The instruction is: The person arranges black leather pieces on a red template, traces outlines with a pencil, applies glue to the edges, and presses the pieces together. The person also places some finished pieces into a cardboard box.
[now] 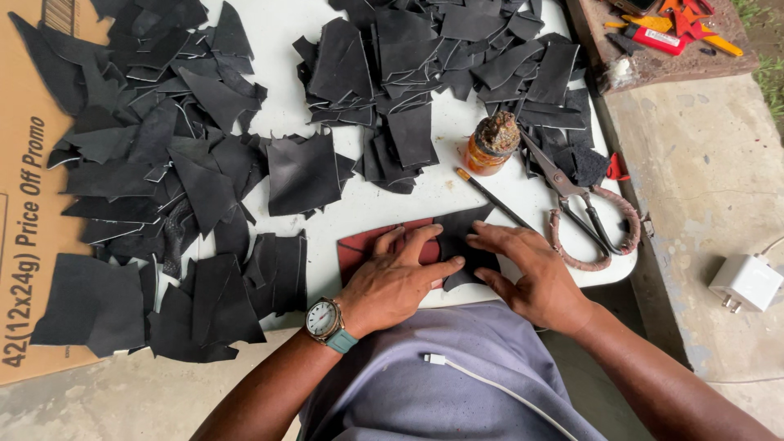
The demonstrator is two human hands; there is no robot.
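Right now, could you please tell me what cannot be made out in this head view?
- Dark red piece: mostly hidden under the left hand.
- Black piece: its lower part is covered by the right hand.
- Red tools: cut off by the top edge.
- Cardboard: cut off at the left edge.

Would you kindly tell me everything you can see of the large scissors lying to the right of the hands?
The large metal scissors lie flat on the white table, blades shut and pointing up-left toward the small orange jar. Their two looped handles, wrapped in brownish cord, point toward the table's near right edge. The blade tips rest against black leather scraps. A thin pencil lies just left. Neither hand touches them; the right hand is nearest.
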